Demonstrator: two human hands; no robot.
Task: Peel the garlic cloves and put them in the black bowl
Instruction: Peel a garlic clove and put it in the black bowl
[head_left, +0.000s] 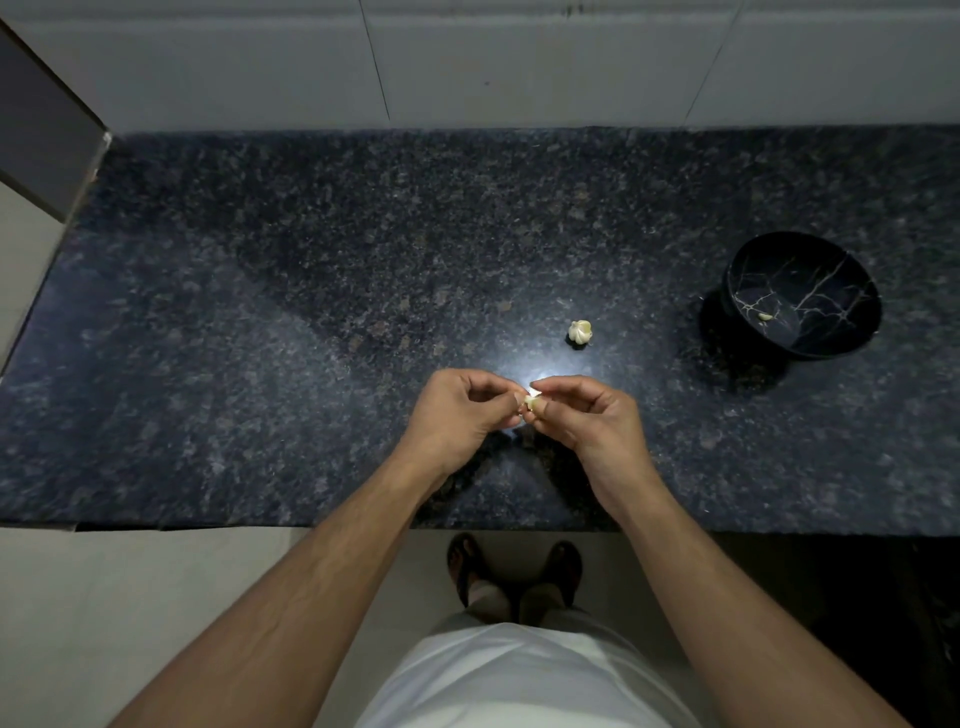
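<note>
Pinching a single garlic clove (532, 401) between the fingertips of both hands, you hold it just above the dark granite counter (260, 312), near its front edge and roughly mid-width. Your left hand (457, 410) has its fingers curled in, with thumb and forefinger closed on the clove's left side; your right hand (582, 415) mirrors it, fingertips pressed on the clove's right and upper side, where a pale flake of skin seems to stick up. The clove is too small and too covered to tell which way its long axis runs.

What the next move turns on is the black bowl (831, 343). Taking the clove as your landmark, the bowl lies well off to its right and somewhat farther back, toward the tiled wall (519, 62). So your right hand is plainly the nearer one for the drop, and I judge it should carry the clove once the skin is off, while the left lets go. One peeled clove (765, 316) already lies inside the bowl, low on its near wall, so the task is only partly done.

The rest of the garlic bulb (580, 331) sits on the counter just behind the clove and slightly right, between your hands and the bowl, apart from both.

No brand, label or readable writing shows anywhere; the pale veins on the bowl are only a marbled pattern.
</note>
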